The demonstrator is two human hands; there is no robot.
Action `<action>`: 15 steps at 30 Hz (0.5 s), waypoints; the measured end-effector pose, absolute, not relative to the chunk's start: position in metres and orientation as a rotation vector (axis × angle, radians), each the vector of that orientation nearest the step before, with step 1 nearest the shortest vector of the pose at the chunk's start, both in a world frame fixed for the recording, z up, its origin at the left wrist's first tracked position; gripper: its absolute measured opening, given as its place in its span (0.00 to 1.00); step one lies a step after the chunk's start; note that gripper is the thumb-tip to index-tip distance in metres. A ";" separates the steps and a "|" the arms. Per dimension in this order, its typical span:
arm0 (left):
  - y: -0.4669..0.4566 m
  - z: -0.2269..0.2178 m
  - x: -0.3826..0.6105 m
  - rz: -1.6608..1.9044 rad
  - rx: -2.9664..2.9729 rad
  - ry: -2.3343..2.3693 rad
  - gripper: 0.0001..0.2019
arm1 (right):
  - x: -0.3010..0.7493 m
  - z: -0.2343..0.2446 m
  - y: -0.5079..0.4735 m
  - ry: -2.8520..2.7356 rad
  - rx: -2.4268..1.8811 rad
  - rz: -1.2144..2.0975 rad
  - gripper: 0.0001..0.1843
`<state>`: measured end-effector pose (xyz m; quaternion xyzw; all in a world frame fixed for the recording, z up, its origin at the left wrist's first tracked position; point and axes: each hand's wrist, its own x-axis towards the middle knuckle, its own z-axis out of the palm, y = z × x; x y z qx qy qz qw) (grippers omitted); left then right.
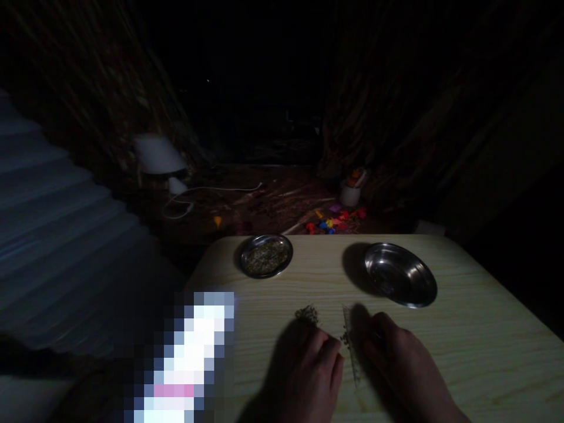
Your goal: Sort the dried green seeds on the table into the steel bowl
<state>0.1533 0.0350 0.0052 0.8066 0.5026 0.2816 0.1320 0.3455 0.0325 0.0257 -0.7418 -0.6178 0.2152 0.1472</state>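
My left hand [316,367] rests low over the table with its fingers curled in, just below a small heap of mixed seeds or grains [307,315]. Its fingertips are hidden, so what they pinch, if anything, does not show. To the right, my right hand [399,352] is closed too, and its grip is lost in shadow. Between the hands a clear strip like a ruler [353,352] lies on the wood, apart from the right fingers as far as I can see. A few dark grains [344,339] lie along its left edge.
A steel plate [264,275] of mixed grains stands at the table's [317,264] far left, a steel bowl [408,279] at the right. A blurred bright object [189,352] is at left. Beyond are a white lamp [158,154], its cord and colourful small pieces [337,222].
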 end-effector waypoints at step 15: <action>0.028 -0.007 0.139 0.865 2.425 1.301 0.08 | 0.341 0.028 0.034 -1.797 -2.110 0.510 0.04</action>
